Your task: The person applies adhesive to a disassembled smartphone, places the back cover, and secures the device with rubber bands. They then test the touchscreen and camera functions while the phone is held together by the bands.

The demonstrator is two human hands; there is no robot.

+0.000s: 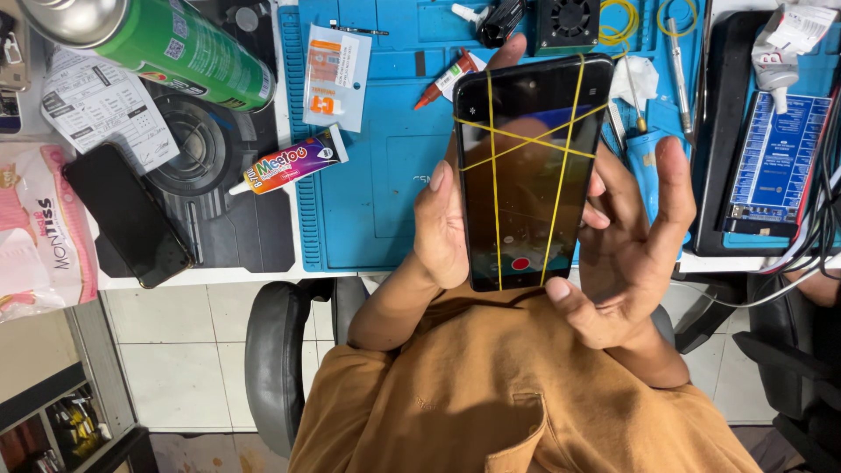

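Fingers of your left hand (442, 228) wrap the left edge of a black smartphone (528, 171), palm behind the back of it, thumb lying along the side of the glass; one fingertip shows above the phone's top edge. That hand is closed around the phone and carries it upright, screen toward you, above the front edge of the blue work mat (377, 193). Yellow rubber bands (526, 140) cross the screen, two running lengthwise and others slanting across the upper half.

Your right hand (626, 254) is spread wide beside the phone's right edge. Its fingers fan upward, and the thumb reaches in to touch the lower right corner of the phone. Whether any of those fingers hook a band behind the phone, you cannot tell from here. Both forearms rise from your orange shirt (517, 403), elbows tucked close to your body.

On the mat to the left lies a small tube of glue with a colourful label (293, 164), with a white packet (335, 77) just above it. Further left, a second dark phone (127, 215) rests flat on the desk, and a green spray can (166, 44) lies tilted near the top corner. A blue circuit board (775, 158) sits at the right.
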